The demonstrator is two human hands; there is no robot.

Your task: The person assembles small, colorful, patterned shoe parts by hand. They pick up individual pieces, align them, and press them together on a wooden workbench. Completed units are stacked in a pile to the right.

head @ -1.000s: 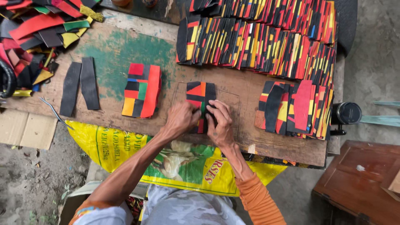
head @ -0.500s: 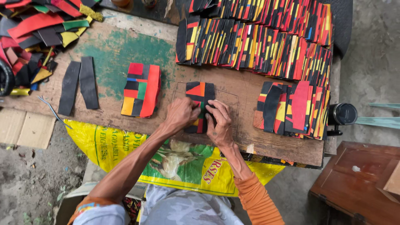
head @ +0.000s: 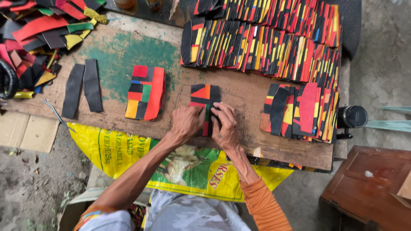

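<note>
Left hand (head: 186,122) and right hand (head: 224,126), fingers bent, press flat on patch panel (head: 204,97) at bench (head: 120,51) front-centre edge, pinning pieces aligned. Neither grips. Finished panel (head: 146,92) set left; stacks (head: 265,42) along back edge; black strips (head: 83,85) toward left end.

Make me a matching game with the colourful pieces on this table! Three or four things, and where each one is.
Things:
1. two black strips
2. patchwork piece
3. long rows of stacked pieces
4. yellow sack

Places:
A. along the table's far edge
B. hanging below the table's near edge
C. under the left hand and right hand
D. near the table's left end

Pairs: 1-D, 2-C, 3-A, 4-B
</note>
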